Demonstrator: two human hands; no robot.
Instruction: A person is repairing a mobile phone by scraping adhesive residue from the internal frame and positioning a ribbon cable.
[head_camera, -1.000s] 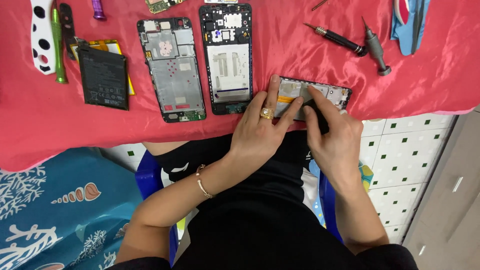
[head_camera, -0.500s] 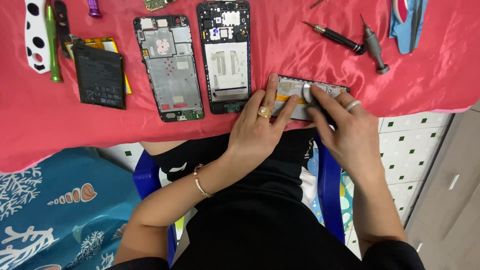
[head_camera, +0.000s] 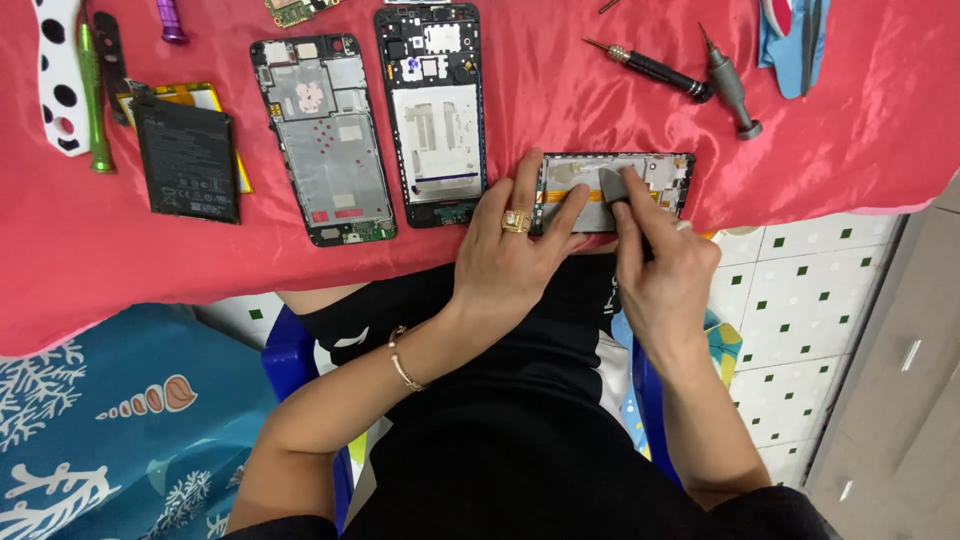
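Observation:
An opened phone frame (head_camera: 655, 172) lies crosswise at the near edge of the red cloth (head_camera: 560, 60). My left hand (head_camera: 515, 255), with a gold ring, presses flat on the frame's left end and holds it down. My right hand (head_camera: 660, 270) pinches a small grey wedge-shaped tool (head_camera: 612, 184) and sets its tip on the frame's inside, near an orange flex strip. The lower edge of the frame is hidden by my fingers.
Two more opened phone bodies (head_camera: 325, 135) (head_camera: 435, 110) lie upright to the left, with a black battery (head_camera: 187, 158) beside them. Two screwdrivers (head_camera: 650, 68) (head_camera: 730, 85) lie at the back right. A green tool (head_camera: 95, 95) and a spotted white case (head_camera: 55, 70) sit at far left.
My right hand has shifted left along the frame and the grey tool now rests nearer its middle. My left hand stays pressed on the frame's left end.

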